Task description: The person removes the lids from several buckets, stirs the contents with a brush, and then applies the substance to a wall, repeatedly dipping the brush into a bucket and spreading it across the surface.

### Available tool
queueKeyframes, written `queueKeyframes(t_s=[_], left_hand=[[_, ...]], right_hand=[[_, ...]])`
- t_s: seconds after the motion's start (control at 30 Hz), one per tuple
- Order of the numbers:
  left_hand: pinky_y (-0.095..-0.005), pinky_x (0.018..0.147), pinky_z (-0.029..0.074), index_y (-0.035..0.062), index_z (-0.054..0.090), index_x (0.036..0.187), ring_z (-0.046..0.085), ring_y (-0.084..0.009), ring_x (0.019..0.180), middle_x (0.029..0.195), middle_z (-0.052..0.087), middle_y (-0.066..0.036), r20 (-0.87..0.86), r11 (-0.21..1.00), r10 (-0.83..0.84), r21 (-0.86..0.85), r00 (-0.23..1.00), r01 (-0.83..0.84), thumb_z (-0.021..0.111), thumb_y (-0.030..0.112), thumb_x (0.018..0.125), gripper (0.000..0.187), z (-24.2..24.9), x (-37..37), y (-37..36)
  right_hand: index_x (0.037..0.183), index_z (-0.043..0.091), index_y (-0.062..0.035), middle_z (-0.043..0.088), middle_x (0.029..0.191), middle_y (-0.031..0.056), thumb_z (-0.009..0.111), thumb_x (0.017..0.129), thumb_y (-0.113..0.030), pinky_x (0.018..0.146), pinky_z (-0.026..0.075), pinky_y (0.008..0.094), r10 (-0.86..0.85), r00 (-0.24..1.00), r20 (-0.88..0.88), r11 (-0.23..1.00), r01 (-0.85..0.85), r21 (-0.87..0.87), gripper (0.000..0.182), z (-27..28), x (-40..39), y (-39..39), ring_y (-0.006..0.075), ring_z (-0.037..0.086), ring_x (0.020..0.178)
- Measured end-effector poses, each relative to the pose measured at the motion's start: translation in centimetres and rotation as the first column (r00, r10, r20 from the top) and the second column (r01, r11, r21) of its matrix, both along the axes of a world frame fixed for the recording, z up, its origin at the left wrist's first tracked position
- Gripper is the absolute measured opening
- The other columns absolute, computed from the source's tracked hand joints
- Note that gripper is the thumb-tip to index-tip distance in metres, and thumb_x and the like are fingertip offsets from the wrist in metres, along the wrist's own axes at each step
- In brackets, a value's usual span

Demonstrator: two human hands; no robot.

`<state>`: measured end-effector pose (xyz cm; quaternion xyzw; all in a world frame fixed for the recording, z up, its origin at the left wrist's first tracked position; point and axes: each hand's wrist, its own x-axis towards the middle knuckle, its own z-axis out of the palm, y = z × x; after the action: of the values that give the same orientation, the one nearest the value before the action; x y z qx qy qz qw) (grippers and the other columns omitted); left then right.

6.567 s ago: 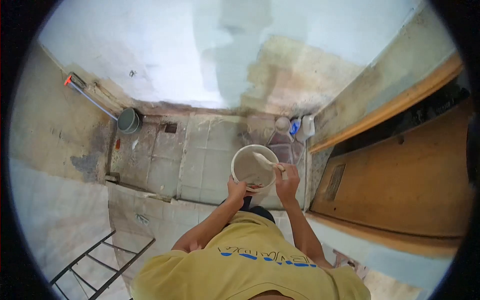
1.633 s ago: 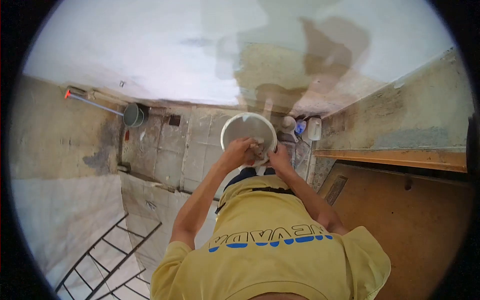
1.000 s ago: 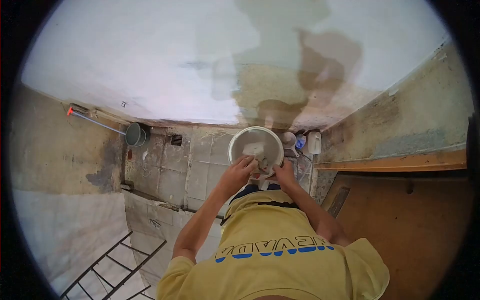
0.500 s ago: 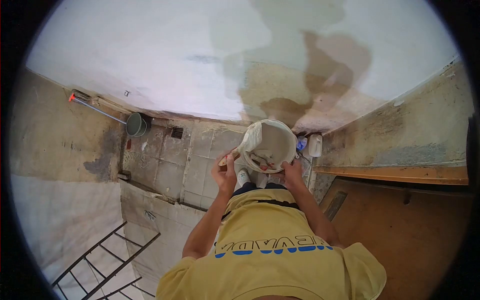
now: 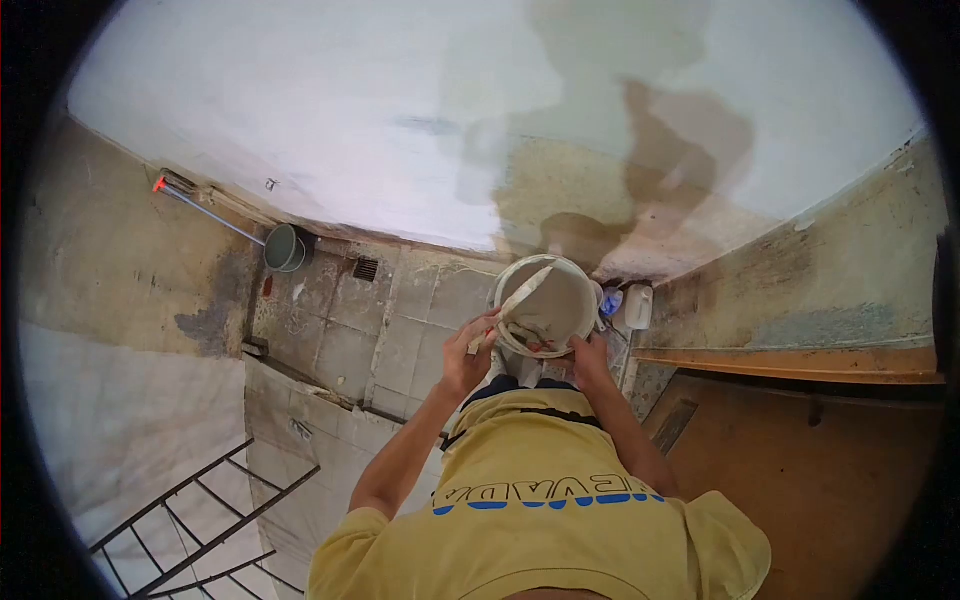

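Note:
My left hand [image 5: 468, 352] is closed round the handle of a wide paintbrush [image 5: 522, 293] coated in whitish paint. The brush is turned edge-on, its tip over a white bucket [image 5: 592, 318]. My right hand [image 5: 589, 358] grips the bucket's near right rim, holding it in front of my legs. Inside the bucket is greyish-white paint [image 5: 562, 297]. Against its near inner side lies a pale, paint-smeared object with red spots [image 5: 530, 338], whose kind I cannot make out.
A white jug [image 5: 638, 307] and a blue object [image 5: 611, 301] stand right of the bucket by the wall. Along the left wall are a grey-green bucket [image 5: 283, 249] and a blue-handled pole [image 5: 215, 215]. A metal ladder [image 5: 205, 500] is at lower left, an orange-brown board [image 5: 800, 470] at right.
My left hand has turned the brush from its broad face to its edge and shifted it slightly right, over the bucket. My right hand keeps its hold on the rim.

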<state>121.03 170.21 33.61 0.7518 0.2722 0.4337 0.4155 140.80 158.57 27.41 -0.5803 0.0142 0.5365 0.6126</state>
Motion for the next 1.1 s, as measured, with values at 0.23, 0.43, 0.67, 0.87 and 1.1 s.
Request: queueKeyframes(t_s=[0.23, 0.43, 0.67, 0.87, 1.1], left_hand=[[-0.0305, 0.082, 0.054, -0.0049, 0.063, 0.106, 0.067, -0.0172, 0.093, 0.104, 0.069, -0.015, 0.176, 0.895, 0.175, -0.439, 0.969, -0.082, 0.062, 0.002, 0.091, 0.017, -1.9, -0.4, 0.7], [-0.0288, 0.074, 0.057, -0.012, 0.062, 0.11, 0.066, -0.017, 0.087, 0.102, 0.068, -0.015, -0.055, 0.725, 0.134, -0.675, 0.989, -0.136, 0.068, 0.004, 0.088, 0.028, -2.6, -4.6, 1.7], [-0.0338, 0.059, 0.052, -0.0048, 0.06, 0.106, 0.064, -0.0218, 0.061, 0.069, 0.063, -0.013, -0.328, 0.869, -0.3, -0.482, 0.896, 0.115, 0.061, 0.003, 0.083, 0.024, -2.6, -3.9, 3.7], [-0.0458, 0.059, 0.05, 0.0, 0.053, 0.105, 0.062, -0.0385, 0.066, 0.078, 0.064, -0.022, -0.638, 0.983, -0.186, -0.121, 0.747, 0.141, 0.055, 0.013, 0.09, 0.019, 0.3, -2.1, 2.4], [-0.0457, 0.06, 0.052, 0.0054, 0.054, 0.091, 0.064, -0.0351, 0.073, 0.081, 0.063, -0.014, -0.721, 0.97, 0.049, 0.2, 0.691, 0.14, 0.056, 0.02, 0.093, 0.015, -1.5, -1.2, 1.0]], right_hand=[[0.122, 0.046, 0.0108, 0.057, 0.114, 0.0242, 0.05, 0.087, 0.002, 0.064, 0.065, 0.0434, -0.02, 0.999, 0.048, 0.999, 0.021, -0.026, 0.036, 0.9, -0.2, 0.1, 0.0366, 0.068, 0.088], [0.125, 0.046, 0.0098, 0.057, 0.116, 0.0227, 0.049, 0.088, 0.001, 0.062, 0.065, 0.041, -0.024, 0.991, 0.131, 0.999, 0.027, -0.021, 0.038, 1.6, -0.1, -0.2, 0.034, 0.069, 0.087], [0.131, 0.044, 0.0054, 0.058, 0.117, 0.02, 0.049, 0.089, 0.0, 0.064, 0.065, 0.0404, 0.046, 0.979, 0.198, 0.999, -0.042, -0.024, 0.042, 1.2, 0.2, -0.2, 0.0318, 0.068, 0.091], [0.126, 0.046, 0.009, 0.06, 0.111, 0.0209, 0.049, 0.085, 0.002, 0.063, 0.065, 0.043, 0.017, 0.981, 0.196, 0.999, -0.009, -0.041, 0.041, 1.9, -0.1, 0.0, 0.0332, 0.069, 0.088], [0.127, 0.048, 0.0059, 0.06, 0.114, 0.0199, 0.05, 0.087, 0.002, 0.066, 0.065, 0.0431, 0.007, 0.991, 0.13, 1.0, -0.003, -0.029, 0.041, 1.6, 0.1, -0.1, 0.0317, 0.068, 0.088]])
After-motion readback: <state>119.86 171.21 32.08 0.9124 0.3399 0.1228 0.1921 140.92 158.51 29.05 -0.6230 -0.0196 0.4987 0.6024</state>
